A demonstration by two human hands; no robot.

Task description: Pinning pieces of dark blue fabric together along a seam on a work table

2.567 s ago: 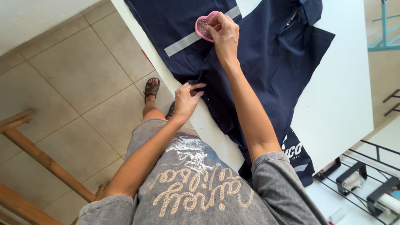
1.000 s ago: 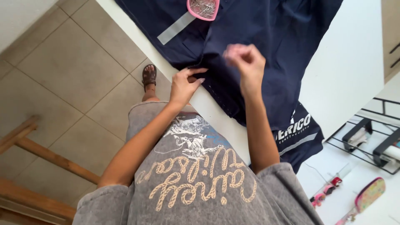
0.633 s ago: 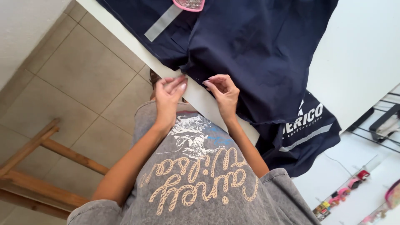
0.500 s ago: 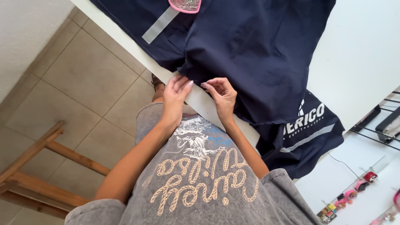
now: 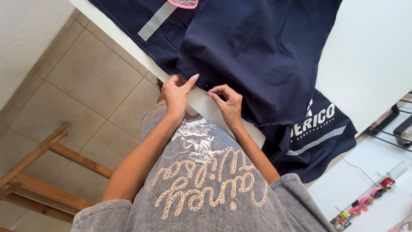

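Observation:
A dark navy garment [image 5: 257, 51] with a grey reflective strip [image 5: 156, 21] lies spread on a white table [image 5: 369, 56], part of it hanging over the near edge. My left hand [image 5: 177, 92] pinches the garment's near hem at the table edge. My right hand [image 5: 227, 101] pinches the same hem a few centimetres to the right, thumb and forefinger closed. Whether a pin is between those fingers is too small to tell. A pink heart-shaped pincushion [image 5: 184, 3] rests on the garment at the top edge of the view.
A wooden frame [image 5: 38, 172] stands on the tiled floor [image 5: 86, 86] to the left. A black metal rack [image 5: 395, 129] is at the right. Small pink and red items [image 5: 369, 197] lie on a white surface at bottom right.
My right hand left the pink pincushion on the garment and came back to the near hem. Both hands now pinch the hem close together; the view has shifted toward the table edge.

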